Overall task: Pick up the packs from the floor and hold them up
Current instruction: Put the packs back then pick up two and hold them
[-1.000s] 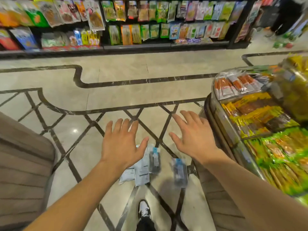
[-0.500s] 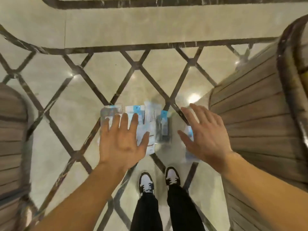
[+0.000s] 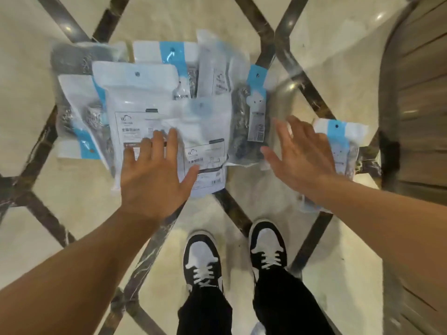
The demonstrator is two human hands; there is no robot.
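Reaching for the packs point(image 3: 150, 97) at centre frame
Left hand point(image 3: 154, 180) and right hand point(image 3: 302, 155) spread, holding nothing; next, I judge, fingers must gather the overlapping heap

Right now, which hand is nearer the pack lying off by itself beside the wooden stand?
The right hand: it partly overlaps that lone pack. The left hand is over the main pile, farther off.

Bright overhead light glares off the glossy floor point(image 3: 278, 189); motion blur, edges bowed.
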